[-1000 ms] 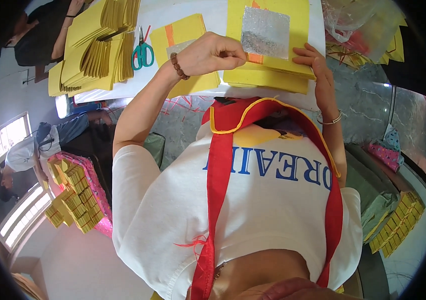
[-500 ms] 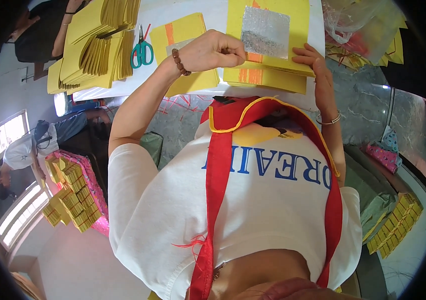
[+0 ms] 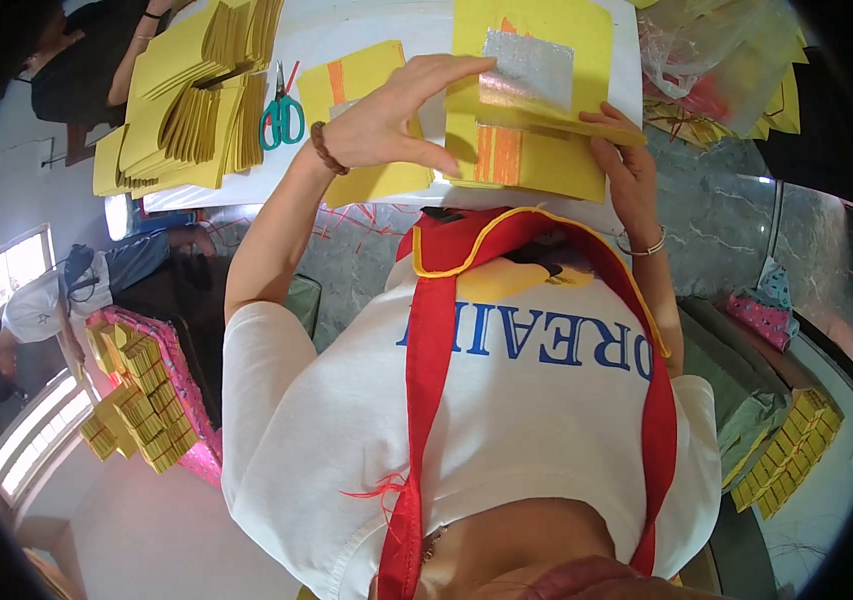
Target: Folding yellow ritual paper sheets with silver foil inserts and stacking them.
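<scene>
Fingers (image 3: 457,68) of the left hand (image 3: 372,130) spread wide; the right hand (image 3: 629,172) pinches a yellow sheet.
Left thumb and forefinger form a broad C, the forefinger's tip at the left edge of one silver square (image 3: 532,72); whether it touches is unclear. Right thumb and fingers grip the raised lower right corner of one top yellow sheet (image 3: 592,60), upper right of centre, which bears the square. Beneath lies one yellow stack (image 3: 567,165) with an orange stripe (image 3: 500,155). On the white counter (image 3: 317,25), upper left, are one pair of teal-handled scissors (image 3: 283,122) and folded yellow sheets (image 3: 187,110), too many to count.
</scene>
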The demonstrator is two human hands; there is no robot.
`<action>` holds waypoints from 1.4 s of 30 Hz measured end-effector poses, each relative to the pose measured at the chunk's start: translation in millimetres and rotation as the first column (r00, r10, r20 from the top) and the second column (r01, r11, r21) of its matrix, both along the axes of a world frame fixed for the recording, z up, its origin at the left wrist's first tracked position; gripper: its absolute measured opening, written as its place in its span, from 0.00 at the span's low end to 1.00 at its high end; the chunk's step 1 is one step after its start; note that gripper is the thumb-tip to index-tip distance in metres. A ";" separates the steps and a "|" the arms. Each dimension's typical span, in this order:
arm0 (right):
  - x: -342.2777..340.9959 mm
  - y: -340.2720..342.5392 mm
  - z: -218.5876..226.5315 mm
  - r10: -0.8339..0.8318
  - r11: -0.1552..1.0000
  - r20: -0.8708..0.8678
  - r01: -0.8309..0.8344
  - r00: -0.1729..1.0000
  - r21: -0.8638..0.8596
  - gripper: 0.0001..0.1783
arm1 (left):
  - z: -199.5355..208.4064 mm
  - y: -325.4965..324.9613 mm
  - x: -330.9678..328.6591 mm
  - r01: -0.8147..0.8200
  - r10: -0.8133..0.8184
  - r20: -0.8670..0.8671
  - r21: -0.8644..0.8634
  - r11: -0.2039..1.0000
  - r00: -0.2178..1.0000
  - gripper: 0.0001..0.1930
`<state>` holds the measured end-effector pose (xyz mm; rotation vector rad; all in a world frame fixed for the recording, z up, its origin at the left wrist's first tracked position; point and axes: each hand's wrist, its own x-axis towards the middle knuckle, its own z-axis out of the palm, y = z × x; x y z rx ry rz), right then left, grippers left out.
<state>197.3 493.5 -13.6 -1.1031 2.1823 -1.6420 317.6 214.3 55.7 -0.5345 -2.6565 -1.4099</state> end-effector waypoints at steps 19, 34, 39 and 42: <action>5.7 20.5 40.7 0.317 0.942 -0.311 -0.260 0.896 0.211 0.15 | -8.9 42.1 39.6 -0.226 0.126 -0.259 -0.407 0.885 0.958 0.17; 14.4 -26.2 52.3 -0.212 0.962 0.470 0.267 0.857 -0.053 0.17 | -23.0 35.3 -2.7 -0.590 0.353 0.587 0.276 0.759 0.728 0.14; 2.1 -18.4 39.3 -0.214 0.963 0.268 0.158 0.939 0.217 0.20 | -22.2 34.3 -9.3 -0.621 0.307 0.650 0.327 0.712 0.695 0.11; 3.5 -21.9 39.1 -0.222 0.968 0.315 0.169 0.923 0.188 0.20 | -18.8 34.4 -10.6 -0.632 0.292 0.665 0.350 0.692 0.688 0.09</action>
